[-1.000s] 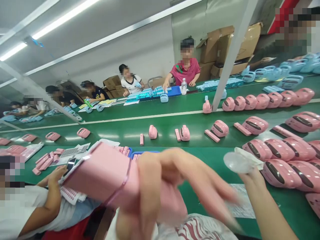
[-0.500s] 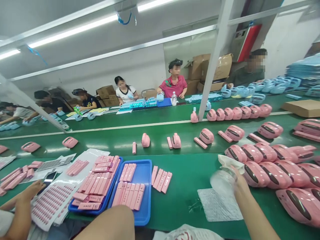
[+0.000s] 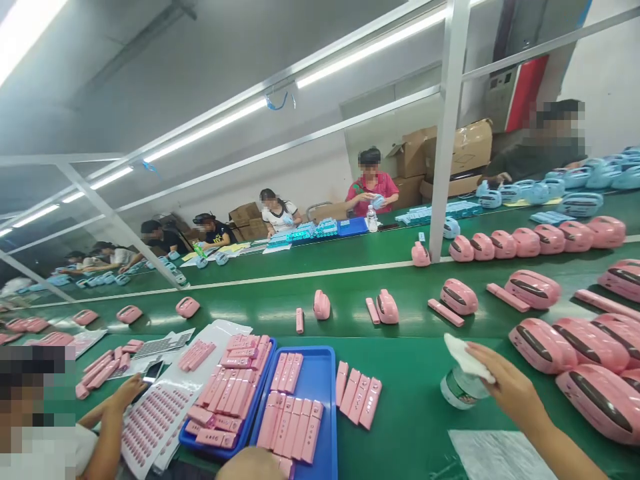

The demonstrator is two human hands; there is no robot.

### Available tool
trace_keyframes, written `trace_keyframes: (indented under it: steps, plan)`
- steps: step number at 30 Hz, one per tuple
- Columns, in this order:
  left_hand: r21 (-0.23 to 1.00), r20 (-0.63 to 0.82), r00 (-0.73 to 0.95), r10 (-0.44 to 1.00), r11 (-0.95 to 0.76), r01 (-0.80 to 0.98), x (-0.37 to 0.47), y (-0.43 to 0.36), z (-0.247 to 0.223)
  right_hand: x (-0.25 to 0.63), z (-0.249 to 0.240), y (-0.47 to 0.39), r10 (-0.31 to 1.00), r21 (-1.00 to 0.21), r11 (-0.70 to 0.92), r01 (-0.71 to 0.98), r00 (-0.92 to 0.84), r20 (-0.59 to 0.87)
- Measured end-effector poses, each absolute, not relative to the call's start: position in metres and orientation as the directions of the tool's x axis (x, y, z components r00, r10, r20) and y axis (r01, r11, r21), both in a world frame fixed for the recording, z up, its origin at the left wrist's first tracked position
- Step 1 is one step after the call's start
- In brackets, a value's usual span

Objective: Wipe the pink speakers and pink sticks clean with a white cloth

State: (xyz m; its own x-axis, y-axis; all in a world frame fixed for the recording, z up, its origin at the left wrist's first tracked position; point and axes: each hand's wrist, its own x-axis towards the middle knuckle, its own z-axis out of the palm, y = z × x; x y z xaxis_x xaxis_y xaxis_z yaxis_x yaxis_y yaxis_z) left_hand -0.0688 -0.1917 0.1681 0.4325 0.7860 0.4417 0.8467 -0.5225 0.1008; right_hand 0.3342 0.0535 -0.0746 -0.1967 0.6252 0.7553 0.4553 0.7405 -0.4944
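Note:
My right hand (image 3: 505, 380) comes in from the lower right, its fingers closed on a folded white cloth (image 3: 465, 359). The cloth lies against the top of a clear round jar (image 3: 459, 389) with a green label, which sits on the green table and tilts slightly. Below the jar is a sheet of clear bubbly plastic (image 3: 495, 453). My left hand is not in view; only a rounded patch of bare skin shows at the bottom edge.
Blue trays (image 3: 327, 400) hold pink bars, with several loose pink bars (image 3: 369, 402) beside them. Pink rounded casings (image 3: 597, 400) stand at the right. A person's hand (image 3: 127, 389) holds a phone at the left. Across the belt, people sit with blue parts.
The view has shifted and tilted, so the table's things appear further right. My right hand and the cloth are now above the jar, which was blurred and beside the plastic sheet before.

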Motion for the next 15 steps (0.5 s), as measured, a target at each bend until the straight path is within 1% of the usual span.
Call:
trace_keyframes:
  steps: [1, 2, 5, 6, 7, 8, 9, 10, 11, 12, 13, 15]
  plan:
    - [0.717, 0.451, 0.049, 0.891, -0.395, 0.575, -0.041, -0.185, 0.147, 0.33, -0.082, 0.051, 0.589, -0.439, 0.769, 0.464, -0.248, 0.769]
    - [0.839, 0.385, -0.043, 0.922, -0.33, 0.432, -0.015, -0.177, 0.127, 0.326, -0.086, 0.049, 0.563, -0.398, 0.787, 0.471, -0.287, 0.775]
    - [0.956, 0.236, -0.141, 0.962, -0.204, 0.21, 0.038, -0.157, 0.083, 0.318, -0.082, 0.046, 0.522, -0.326, 0.811, 0.486, -0.348, 0.778]
    - [0.992, 0.126, -0.166, 0.978, -0.12, 0.05, 0.047, -0.152, 0.074, 0.317, -0.074, 0.048, 0.534, -0.331, 0.804, 0.494, -0.355, 0.767]
    - [0.989, -0.004, -0.168, 0.986, -0.021, -0.148, 0.052, -0.148, 0.069, 0.317, -0.063, 0.049, 0.573, -0.363, 0.777, 0.514, -0.339, 0.746]
    - [0.94, -0.12, -0.141, 0.983, 0.067, -0.334, 0.056, -0.145, 0.065, 0.318, -0.049, 0.052, 0.637, -0.419, 0.724, 0.548, -0.3, 0.71]
    - [0.867, -0.206, -0.101, 0.973, 0.134, -0.48, 0.058, -0.142, 0.063, 0.318, -0.034, 0.054, 0.725, -0.496, 0.638, 0.588, -0.243, 0.644]
    - [0.811, -0.246, -0.069, 0.967, 0.166, -0.561, 0.06, -0.14, 0.063, 0.318, -0.017, 0.056, 0.813, -0.582, 0.511, 0.633, -0.134, 0.567]
    - [0.802, -0.244, -0.064, 0.968, 0.164, -0.574, 0.062, -0.139, 0.062, 0.317, 0.0, 0.056, 0.88, -0.646, 0.378, 0.663, -0.041, 0.473]
    - [0.822, -0.225, -0.071, 0.972, 0.15, -0.549, 0.065, -0.137, 0.063, 0.315, 0.016, 0.055, 0.914, -0.697, 0.267, 0.665, 0.054, 0.401]
    - [0.854, -0.206, -0.085, 0.975, 0.137, -0.502, 0.068, -0.135, 0.063, 0.31, 0.03, 0.052, 0.927, -0.744, 0.205, 0.635, 0.117, 0.356]
    - [0.909, -0.18, -0.114, 0.977, 0.121, -0.399, 0.076, -0.131, 0.064, 0.293, 0.052, 0.039, 0.957, -0.821, 0.198, 0.536, 0.076, 0.28]
